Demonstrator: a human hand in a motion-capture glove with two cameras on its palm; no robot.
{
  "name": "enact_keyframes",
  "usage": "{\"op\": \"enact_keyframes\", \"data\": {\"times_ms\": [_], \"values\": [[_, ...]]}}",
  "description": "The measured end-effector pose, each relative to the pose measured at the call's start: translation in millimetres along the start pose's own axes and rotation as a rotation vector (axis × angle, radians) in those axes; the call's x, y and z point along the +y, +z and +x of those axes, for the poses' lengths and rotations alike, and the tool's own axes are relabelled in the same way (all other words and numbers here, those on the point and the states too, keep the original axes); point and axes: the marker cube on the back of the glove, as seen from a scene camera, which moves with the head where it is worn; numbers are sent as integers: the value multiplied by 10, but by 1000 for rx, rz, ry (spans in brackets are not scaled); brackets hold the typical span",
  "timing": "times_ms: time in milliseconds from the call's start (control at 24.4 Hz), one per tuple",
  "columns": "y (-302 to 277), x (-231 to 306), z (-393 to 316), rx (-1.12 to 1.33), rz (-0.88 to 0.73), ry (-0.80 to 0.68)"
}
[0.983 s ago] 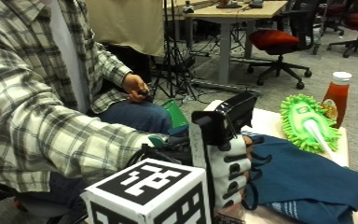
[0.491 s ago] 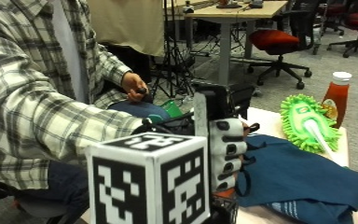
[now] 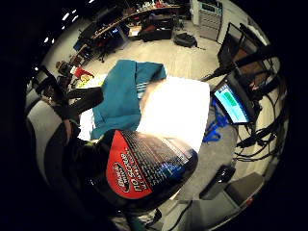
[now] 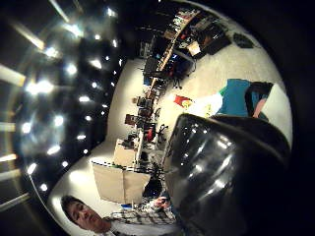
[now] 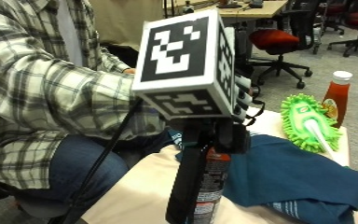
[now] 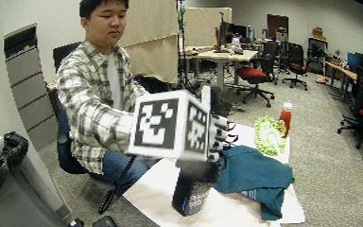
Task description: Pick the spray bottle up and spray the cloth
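Right hand (image 5: 231,133), gloved, curled round neck of spray bottle (image 5: 197,186), mostly hidden behind marker | bottle upright, dark with red label, above near edge of white surface (image 5: 141,186) | teal cloth (image 5: 291,177) crumpled at bottle's 3 o'clock | green duster (image 5: 309,121), ketchup bottle (image 5: 336,95) beyond cloth, 1 o'clock

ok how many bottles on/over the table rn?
2. The black spray bottle hangs from the gloved right hand at the table's near end; the ketchup bottle stands at the far end beside the green duster.
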Motion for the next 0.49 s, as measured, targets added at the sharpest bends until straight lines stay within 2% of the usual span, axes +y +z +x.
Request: {"op": "enact_keyframes", "data": {"times_ms": [491], "values": [[479,-156,-348,394,-161,-16]]}}
